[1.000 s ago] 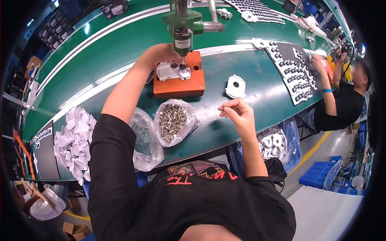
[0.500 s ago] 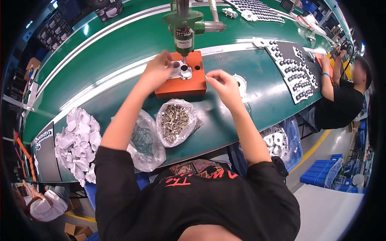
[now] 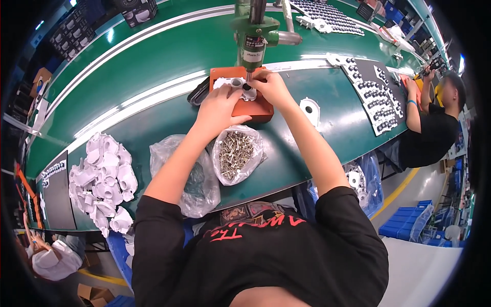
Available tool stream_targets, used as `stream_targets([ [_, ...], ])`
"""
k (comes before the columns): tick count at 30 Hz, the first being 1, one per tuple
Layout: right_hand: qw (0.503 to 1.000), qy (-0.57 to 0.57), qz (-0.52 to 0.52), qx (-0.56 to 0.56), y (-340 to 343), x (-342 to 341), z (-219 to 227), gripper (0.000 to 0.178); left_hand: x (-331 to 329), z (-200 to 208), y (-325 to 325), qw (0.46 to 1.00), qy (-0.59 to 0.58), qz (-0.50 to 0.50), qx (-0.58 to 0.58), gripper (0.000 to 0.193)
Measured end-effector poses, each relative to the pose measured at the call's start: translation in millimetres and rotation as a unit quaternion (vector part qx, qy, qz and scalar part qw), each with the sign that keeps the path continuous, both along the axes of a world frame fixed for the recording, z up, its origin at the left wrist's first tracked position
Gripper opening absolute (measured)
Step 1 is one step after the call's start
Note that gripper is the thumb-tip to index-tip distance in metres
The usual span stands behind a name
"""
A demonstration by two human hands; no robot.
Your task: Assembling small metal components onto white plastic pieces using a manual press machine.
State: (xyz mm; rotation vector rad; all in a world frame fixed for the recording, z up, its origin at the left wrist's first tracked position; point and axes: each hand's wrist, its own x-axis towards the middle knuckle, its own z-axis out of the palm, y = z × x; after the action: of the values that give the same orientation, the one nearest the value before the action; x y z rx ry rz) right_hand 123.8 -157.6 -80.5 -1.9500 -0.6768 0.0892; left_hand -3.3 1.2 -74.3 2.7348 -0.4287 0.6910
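A white plastic housing (image 3: pixel 236 82) with round openings lies on an orange fixture block (image 3: pixel 259 108), under the spindle of a green press (image 3: pixel 251 46). A black round piece sits at its right opening. My left hand (image 3: pixel 219 110) has its fingers curled on the near left edge of the housing, its thumb out along the block's front. With fingertips pinched together, my right hand (image 3: pixel 273 88) is beside the spindle tip, just above the black piece. Whatever is between those fingertips is hidden. A clear bag of metal screws (image 3: pixel 237 156) stands open in front of the block.
Left of the bag lies another clear bag (image 3: pixel 192 179); farther left is a heap of white plastic parts (image 3: pixel 102 179). A single white part (image 3: pixel 310 110) lies right of the block. Parts with black pieces stand on a dark board (image 3: pixel 376 92). A co-worker (image 3: pixel 432 120) sits at the right.
My right hand has moved left and up to the spindle tip. My left hand has come down onto the near left edge of the housing. The view has shifted slightly.
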Motion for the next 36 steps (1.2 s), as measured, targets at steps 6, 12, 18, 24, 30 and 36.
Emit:
stream_targets([
  [6,0.999,0.044,0.014,-0.025,-2.7,3.2,3.6,0.033,-1.2,0.2,-0.1,0.999,0.016,0.028,-0.001,0.065],
  [12,0.998,-0.020,-0.008,-0.066,3.3,2.0,-1.2,0.030,-2.1,1.0,-1.4,1.000,0.012,0.013,-0.008,0.063],
  [18,0.989,-0.122,-0.013,-0.080,-4.5,-20.0,0.8,0.022,-1.6,0.1,-2.3,1.000,0.007,0.019,-0.005,0.064],
  [24,0.960,-0.249,0.026,-0.124,-30.6,-43.7,0.1,0.025,-2.0,-0.9,-1.7,1.000,-0.017,0.017,-0.011,0.062],
  [30,0.978,-0.172,-0.117,0.002,-56.8,22.5,19.7,0.024,-2.9,-1.1,-1.1,0.999,-0.017,0.017,-0.023,0.060],
  [36,0.944,0.056,-0.089,0.311,-25.8,142.4,128.2,0.029,-2.9,-0.3,-1.5,1.000,-0.006,0.008,-0.028,0.057],
])
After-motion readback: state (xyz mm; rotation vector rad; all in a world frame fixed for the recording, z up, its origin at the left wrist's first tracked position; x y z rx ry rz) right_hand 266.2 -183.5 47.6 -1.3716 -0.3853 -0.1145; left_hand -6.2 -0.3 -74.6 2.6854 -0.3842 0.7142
